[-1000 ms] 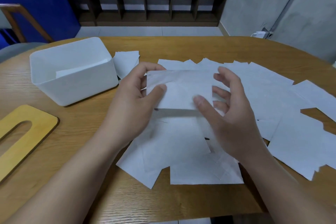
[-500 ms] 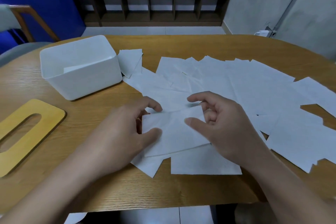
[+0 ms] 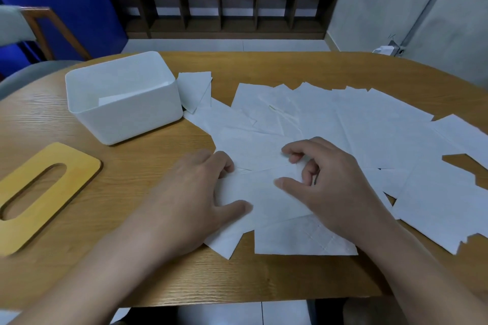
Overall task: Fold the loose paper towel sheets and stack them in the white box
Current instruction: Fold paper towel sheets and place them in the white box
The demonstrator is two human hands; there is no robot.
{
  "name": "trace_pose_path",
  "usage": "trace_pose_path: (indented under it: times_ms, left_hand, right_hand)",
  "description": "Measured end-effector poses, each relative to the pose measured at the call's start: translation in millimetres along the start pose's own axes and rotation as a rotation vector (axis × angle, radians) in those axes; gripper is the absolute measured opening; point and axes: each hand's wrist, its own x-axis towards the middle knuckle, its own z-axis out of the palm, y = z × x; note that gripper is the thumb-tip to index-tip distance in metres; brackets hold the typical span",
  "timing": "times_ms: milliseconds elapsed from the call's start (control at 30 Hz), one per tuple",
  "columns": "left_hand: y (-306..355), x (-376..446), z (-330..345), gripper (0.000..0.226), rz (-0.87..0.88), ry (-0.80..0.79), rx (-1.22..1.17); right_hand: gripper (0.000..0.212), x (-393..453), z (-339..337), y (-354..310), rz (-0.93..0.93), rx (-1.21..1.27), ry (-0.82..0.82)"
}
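Both hands pinched the folded sheet point(image 3: 264, 192), the left hand point(image 3: 200, 192) at the end nearer the box point(image 3: 126, 113), so the box lay up and left of the sheet, closer to the left hand than to the right hand point(image 3: 335, 179).

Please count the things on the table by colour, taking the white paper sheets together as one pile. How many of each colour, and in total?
White: 2, the white box and the pile of paper towel sheets
Yellow: 1, the slotted wooden lid
Total: 3

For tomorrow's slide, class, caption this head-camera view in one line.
Both hands, left hand and right hand, fold a paper towel sheet beside the white box.
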Motion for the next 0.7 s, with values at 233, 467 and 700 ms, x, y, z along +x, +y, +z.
trace_pose_path:
  times_ms: [233,467,700]
  left_hand:
    - [7.5,1.8,-3.1,0.039,-0.028,-0.032,-0.060]
    - [15.0,0.6,-3.3,0.030,-0.033,-0.036,-0.197]
    - [9.7,3.8,-2.1,0.027,0.053,0.093,-0.406]
  right_hand:
    - [0.036,0.2,2.0,-1.7,-0.041,-0.045,-0.036]
    - [0.041,-0.7,-0.8,-3.2,-0.071,-0.071,-0.045]
    - [0.049,0.2,-9.9,-7.8,-0.039,-0.066,-0.150]
